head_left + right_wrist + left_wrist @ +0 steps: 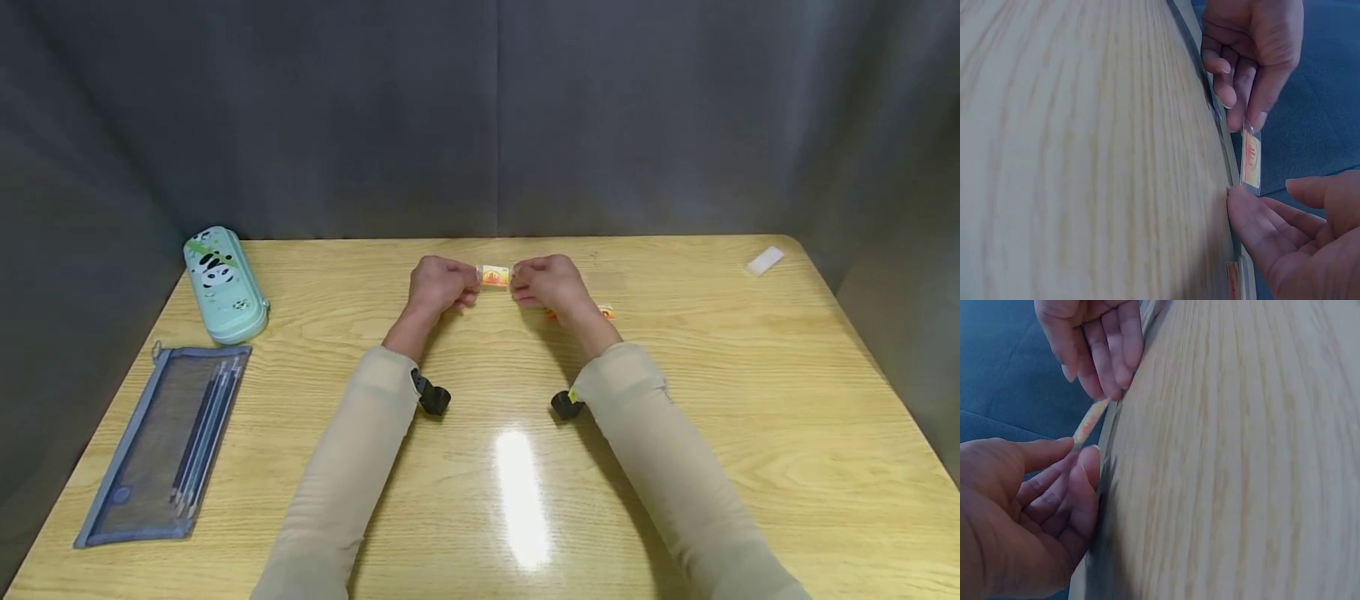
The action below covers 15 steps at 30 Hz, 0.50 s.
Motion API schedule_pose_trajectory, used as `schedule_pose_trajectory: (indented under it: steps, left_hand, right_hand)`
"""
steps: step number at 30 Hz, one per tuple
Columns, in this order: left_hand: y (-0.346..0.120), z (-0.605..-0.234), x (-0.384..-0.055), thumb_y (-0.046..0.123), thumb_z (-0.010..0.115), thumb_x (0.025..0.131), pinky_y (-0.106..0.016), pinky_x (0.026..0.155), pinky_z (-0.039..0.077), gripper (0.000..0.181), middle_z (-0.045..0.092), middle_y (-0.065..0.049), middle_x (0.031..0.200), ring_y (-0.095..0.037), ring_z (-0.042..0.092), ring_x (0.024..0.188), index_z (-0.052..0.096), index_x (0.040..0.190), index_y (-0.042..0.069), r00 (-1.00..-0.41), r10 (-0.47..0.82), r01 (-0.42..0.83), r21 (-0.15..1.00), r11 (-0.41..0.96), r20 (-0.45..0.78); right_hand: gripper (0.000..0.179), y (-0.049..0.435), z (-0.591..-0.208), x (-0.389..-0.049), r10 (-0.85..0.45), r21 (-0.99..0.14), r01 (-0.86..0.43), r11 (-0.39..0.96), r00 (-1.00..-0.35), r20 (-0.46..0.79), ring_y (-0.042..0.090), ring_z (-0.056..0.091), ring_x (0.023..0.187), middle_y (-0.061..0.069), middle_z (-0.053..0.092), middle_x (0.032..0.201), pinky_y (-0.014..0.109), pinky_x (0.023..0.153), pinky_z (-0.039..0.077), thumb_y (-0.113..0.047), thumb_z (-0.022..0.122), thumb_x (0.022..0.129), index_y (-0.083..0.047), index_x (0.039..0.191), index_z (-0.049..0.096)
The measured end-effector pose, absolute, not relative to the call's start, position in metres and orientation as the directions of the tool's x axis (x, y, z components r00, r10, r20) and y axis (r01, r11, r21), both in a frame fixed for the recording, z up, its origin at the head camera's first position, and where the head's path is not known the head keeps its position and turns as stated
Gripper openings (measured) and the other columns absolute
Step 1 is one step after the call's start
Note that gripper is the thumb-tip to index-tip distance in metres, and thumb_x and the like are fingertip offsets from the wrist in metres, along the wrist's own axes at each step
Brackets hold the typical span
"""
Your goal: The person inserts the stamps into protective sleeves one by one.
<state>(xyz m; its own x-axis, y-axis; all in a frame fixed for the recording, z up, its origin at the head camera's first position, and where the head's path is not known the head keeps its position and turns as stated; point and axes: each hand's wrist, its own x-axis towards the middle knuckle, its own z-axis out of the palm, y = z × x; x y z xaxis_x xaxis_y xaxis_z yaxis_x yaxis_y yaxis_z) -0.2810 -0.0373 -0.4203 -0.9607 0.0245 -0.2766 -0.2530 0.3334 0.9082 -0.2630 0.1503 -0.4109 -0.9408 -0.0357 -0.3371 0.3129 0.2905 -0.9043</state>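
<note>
My left hand (440,283) pinches one end of a small flat packet (495,276) with clear edges and a yellow-and-red printed label. In the right wrist view the packet (1251,159) hangs lengthwise from the left thumb and finger. My right hand (549,282) is at the packet's other end, fingertips right by its edge. Its thumb stands apart from the fairly straight fingers in the right wrist view. An orange-and-white printed piece (607,312) lies on the table behind the right wrist, which partly hides it.
A white block like an eraser (765,261) lies at the back right. To the left are a mint panda pencil case (225,285) and a blue mesh pouch (142,467) with several pencils (206,433). A dark curtain (495,117) hangs behind the wooden table (750,400).
</note>
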Motion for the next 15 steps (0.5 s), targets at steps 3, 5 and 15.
schedule_pose_trajectory:
  steps: [3, 5, 15]
  left_hand:
    - [-0.036, -0.418, -0.281, 0.02, 0.073, 0.092, -0.021, 0.049, 0.056, 0.024, 0.078, -0.014, 0.089, -0.008, 0.066, 0.054, 0.078, 0.108, 0.003, -0.957, 0.017, -0.265, 0.898, 0.35, -0.289]
    - [-0.035, -0.416, -0.281, 0.025, 0.074, 0.092, -0.023, 0.05, 0.056, 0.026, 0.078, -0.013, 0.089, -0.009, 0.066, 0.053, 0.078, 0.107, 0.003, -0.952, -0.003, -0.284, 0.881, 0.379, -0.306]
    - [-0.035, -0.408, -0.281, 0.041, 0.065, 0.098, -0.029, 0.056, 0.061, 0.039, 0.076, -0.006, 0.082, -0.012, 0.068, 0.054, 0.078, 0.1, 0.004, -0.937, -0.047, -0.318, 0.79, 0.524, -0.347]
  right_hand:
    - [0.038, 0.147, -0.409, -0.263, -0.027, -0.901, 0.321, 0.292, -0.939, -0.344, 0.033, 0.068, 0.117, 0.021, 0.067, 0.13, 0.038, 0.097, 0.059, -0.017, 0.047, 0.108, 0.004, 0.139, 0.057]
    - [0.039, 0.146, -0.409, -0.264, -0.025, -0.897, 0.322, 0.304, -0.938, -0.346, 0.032, 0.068, 0.116, 0.021, 0.066, 0.131, 0.037, 0.098, 0.058, -0.018, 0.047, 0.108, 0.003, 0.139, 0.057]
    - [0.039, 0.142, -0.409, -0.265, -0.032, -0.889, 0.309, 0.338, -0.94, -0.339, 0.03, 0.068, 0.108, 0.021, 0.065, 0.127, 0.037, 0.098, 0.058, -0.018, 0.048, 0.108, 0.003, 0.138, 0.058]
